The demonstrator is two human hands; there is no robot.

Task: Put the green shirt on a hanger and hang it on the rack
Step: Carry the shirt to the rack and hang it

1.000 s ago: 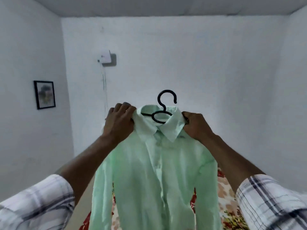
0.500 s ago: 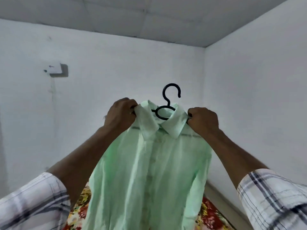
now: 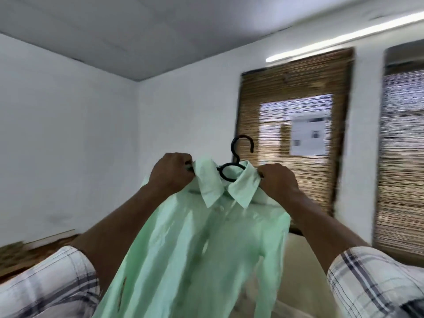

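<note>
Head view has the green shirt (image 3: 206, 237) already dressed on the black hanger (image 3: 235, 156), collar closed round its neck and the hook standing free above. Left hand (image 3: 172, 172) and right hand (image 3: 278, 180) each grip a shoulder of the shirt, fingers (image 3: 187, 165) curled tight over the cloth and, it seems, the hanger's ends beneath. The shirt hangs in the air before the person, its body trailing down. No rack shows, only white walls and bamboo blinds (image 3: 286, 88); I judge only the hanging itself is left
</note>
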